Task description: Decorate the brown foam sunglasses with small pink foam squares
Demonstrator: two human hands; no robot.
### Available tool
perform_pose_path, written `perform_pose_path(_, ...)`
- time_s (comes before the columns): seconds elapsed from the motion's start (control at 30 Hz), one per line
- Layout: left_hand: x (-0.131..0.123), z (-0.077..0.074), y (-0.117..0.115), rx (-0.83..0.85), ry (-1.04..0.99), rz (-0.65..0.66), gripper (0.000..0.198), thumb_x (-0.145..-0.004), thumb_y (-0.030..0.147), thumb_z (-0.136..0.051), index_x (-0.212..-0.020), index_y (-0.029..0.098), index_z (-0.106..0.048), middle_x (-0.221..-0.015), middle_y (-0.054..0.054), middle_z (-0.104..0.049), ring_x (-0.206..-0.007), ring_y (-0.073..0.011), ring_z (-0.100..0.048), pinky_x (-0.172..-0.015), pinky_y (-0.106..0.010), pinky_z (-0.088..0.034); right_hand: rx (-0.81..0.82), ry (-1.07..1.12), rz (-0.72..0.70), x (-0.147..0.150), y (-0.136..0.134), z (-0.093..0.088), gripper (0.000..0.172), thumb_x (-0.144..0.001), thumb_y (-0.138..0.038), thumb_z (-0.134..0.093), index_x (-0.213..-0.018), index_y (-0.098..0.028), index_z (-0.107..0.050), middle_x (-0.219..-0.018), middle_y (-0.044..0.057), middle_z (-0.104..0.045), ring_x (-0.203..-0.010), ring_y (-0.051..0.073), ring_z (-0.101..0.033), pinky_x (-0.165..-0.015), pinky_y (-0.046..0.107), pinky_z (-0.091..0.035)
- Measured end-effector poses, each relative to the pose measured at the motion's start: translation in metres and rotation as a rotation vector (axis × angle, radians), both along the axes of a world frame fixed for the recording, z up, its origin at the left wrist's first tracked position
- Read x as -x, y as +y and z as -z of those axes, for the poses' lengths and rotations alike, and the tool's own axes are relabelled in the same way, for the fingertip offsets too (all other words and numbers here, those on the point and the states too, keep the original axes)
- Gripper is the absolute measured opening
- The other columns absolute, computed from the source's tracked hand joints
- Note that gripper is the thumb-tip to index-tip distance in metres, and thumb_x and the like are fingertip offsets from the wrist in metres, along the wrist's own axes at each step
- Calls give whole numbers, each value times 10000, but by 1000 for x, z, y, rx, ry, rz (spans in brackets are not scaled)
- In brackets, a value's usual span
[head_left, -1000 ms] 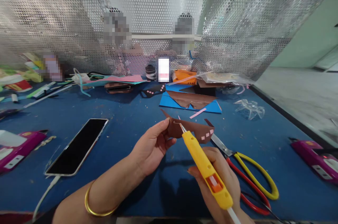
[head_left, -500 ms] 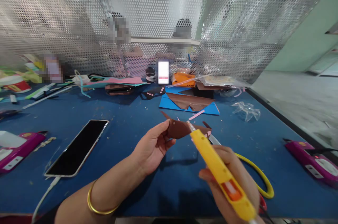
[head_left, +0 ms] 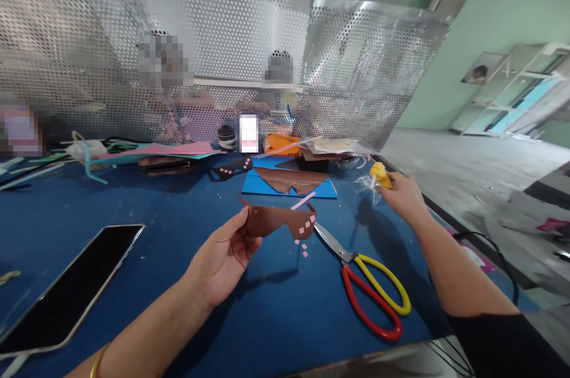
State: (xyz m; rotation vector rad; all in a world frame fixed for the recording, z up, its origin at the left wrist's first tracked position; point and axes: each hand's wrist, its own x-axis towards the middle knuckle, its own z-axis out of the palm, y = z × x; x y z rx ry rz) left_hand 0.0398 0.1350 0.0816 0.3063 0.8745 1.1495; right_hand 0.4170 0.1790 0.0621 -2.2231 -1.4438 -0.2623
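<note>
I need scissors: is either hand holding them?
No, the scissors lie on the table; the left hand holds a brown cutout, the right hand a yellow tool.

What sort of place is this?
Probably a craft workspace: on the blue table lie large scissors and pink and teal sheets, while the left hand holds up a brown glasses-shaped cut-out. Whether it's a classroom or a workshop, I can't tell.

Perforated metal screen (head_left: 249, 22) — green wall (head_left: 525, 10), grey floor (head_left: 449, 173), pale rack (head_left: 497, 106).
</note>
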Motion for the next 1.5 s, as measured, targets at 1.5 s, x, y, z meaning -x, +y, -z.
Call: perform_pose_path(1.5,9,-3,7,-61,-105,-68,123,-912,116,-586,-833,153,-673,-711,-5,-706,-547,-90,-656,-465,-177,-553,331,233,-473,184,-57,33,88,-852,-192,-612,-772,-217,-640,-813,-6,-636,-652,120,-574,-612,244,-339)
